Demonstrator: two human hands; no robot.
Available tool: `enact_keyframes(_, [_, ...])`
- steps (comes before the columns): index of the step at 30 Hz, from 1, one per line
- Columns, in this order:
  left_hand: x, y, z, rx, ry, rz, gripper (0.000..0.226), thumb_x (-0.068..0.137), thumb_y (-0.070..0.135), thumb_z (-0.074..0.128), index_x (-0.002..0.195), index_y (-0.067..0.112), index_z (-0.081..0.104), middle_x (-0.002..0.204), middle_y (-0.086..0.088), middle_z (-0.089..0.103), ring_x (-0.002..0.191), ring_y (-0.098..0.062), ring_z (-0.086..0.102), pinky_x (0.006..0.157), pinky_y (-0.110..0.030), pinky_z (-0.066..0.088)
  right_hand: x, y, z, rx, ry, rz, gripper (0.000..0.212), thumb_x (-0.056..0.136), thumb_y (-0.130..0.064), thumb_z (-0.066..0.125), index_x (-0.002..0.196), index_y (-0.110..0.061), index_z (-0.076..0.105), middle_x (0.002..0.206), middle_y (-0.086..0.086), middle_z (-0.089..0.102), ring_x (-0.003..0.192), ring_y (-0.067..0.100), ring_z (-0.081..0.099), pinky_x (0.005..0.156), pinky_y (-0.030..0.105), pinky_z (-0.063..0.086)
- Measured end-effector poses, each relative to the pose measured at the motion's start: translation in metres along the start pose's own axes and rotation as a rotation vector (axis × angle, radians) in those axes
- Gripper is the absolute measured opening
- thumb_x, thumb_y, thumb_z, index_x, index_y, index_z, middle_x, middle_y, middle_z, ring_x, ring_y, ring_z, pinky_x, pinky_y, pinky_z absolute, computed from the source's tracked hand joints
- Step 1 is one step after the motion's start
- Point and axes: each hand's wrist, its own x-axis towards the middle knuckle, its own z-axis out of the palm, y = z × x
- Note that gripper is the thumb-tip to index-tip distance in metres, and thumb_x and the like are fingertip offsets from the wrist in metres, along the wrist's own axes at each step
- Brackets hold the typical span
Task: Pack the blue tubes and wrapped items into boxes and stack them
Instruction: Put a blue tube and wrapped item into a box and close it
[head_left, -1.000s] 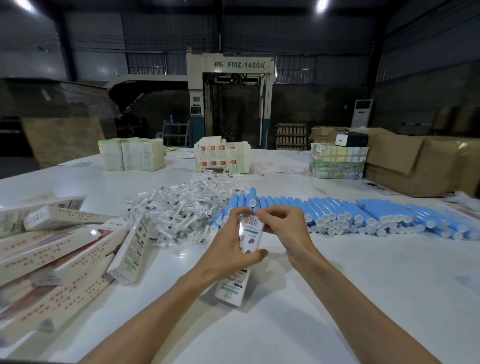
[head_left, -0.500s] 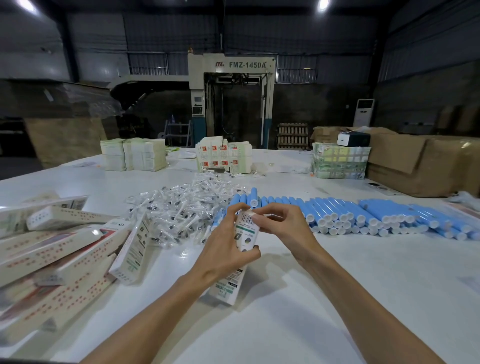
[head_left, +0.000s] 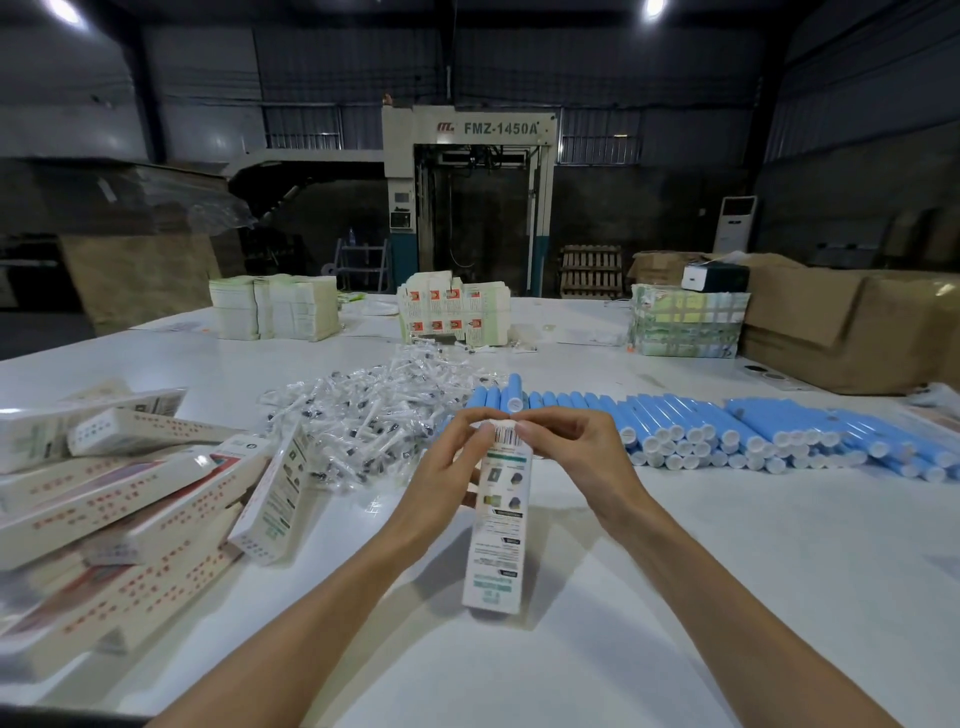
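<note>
A long white box (head_left: 497, 525) stands nearly upright on the white table (head_left: 727, 571), its printed face toward me. My left hand (head_left: 447, 467) grips its upper left side and my right hand (head_left: 566, 452) pinches the top end flap by the barcode. Behind the hands lies a long row of blue tubes (head_left: 727, 426) with white caps, stacked in low layers. A heap of clear-wrapped items (head_left: 363, 421) sits to the left of the tubes. A loose pile of filled boxes (head_left: 119, 499) lies at the left.
Stacks of flat cartons (head_left: 275, 306) and red-marked cartons (head_left: 452, 312) stand at the table's far side, with a banded bundle (head_left: 685, 327) and brown cardboard cases (head_left: 852, 332) at the right. A large machine (head_left: 467, 197) stands beyond the table.
The box has swung from a leftward tilt to nearly upright. Both hands have stayed at its top end, fingers now pressed together over the flap.
</note>
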Motion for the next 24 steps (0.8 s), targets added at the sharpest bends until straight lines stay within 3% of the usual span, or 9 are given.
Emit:
enact_keyframes(5, [0.002,0.004,-0.004,-0.111,0.024,-0.048,0.032,0.103,0.049,0.068,0.132,0.035,0.070,0.113,-0.005,0.081,0.084,-0.037,0.081,0.060,-0.032,0.060,0.001,0.003,0.000,0.018,0.040,-0.002,0.013,0.094,-0.019,0.079,0.106,-0.015,0.080,0.104,0.002,0.080,0.103,0.018,0.076,0.085,0.028,0.060])
enact_keyframes(9, [0.003,0.003,-0.008,-0.137,0.055,-0.048,0.033,0.099,0.050,0.074,0.127,0.032,0.074,0.112,-0.006,0.082,0.083,-0.036,0.082,0.060,-0.034,0.060,-0.001,0.005,0.003,0.053,0.054,-0.038,0.008,0.094,-0.015,0.077,0.100,-0.012,0.081,0.098,0.005,0.081,0.097,0.022,0.077,0.081,0.025,0.060])
enact_keyframes(14, [0.000,0.002,-0.009,-0.136,0.063,-0.026,0.030,0.099,0.045,0.075,0.124,0.029,0.075,0.112,-0.005,0.081,0.082,-0.036,0.082,0.057,-0.034,0.060,-0.003,0.006,0.004,-0.014,0.031,-0.060,0.006,0.094,-0.019,0.078,0.093,-0.019,0.084,0.093,0.003,0.081,0.094,0.022,0.078,0.086,0.030,0.062])
enact_keyframes(20, [0.002,0.000,-0.006,-0.116,0.096,-0.009,0.018,0.102,0.035,0.074,0.119,0.029,0.078,0.109,-0.003,0.081,0.080,-0.035,0.082,0.054,-0.034,0.060,0.001,0.014,0.007,-0.097,0.085,-0.080,0.008,0.094,-0.021,0.077,0.088,-0.024,0.083,0.088,-0.002,0.081,0.089,0.017,0.077,0.080,0.027,0.060])
enact_keyframes(24, [0.004,-0.004,-0.004,-0.144,0.099,-0.030,0.021,0.102,0.039,0.074,0.121,0.031,0.076,0.109,-0.004,0.081,0.083,-0.035,0.082,0.059,-0.034,0.061,0.002,0.020,0.010,-0.046,0.075,-0.055,0.006,0.097,-0.026,0.075,0.097,-0.026,0.081,0.099,0.000,0.081,0.097,0.017,0.077,0.087,0.030,0.060])
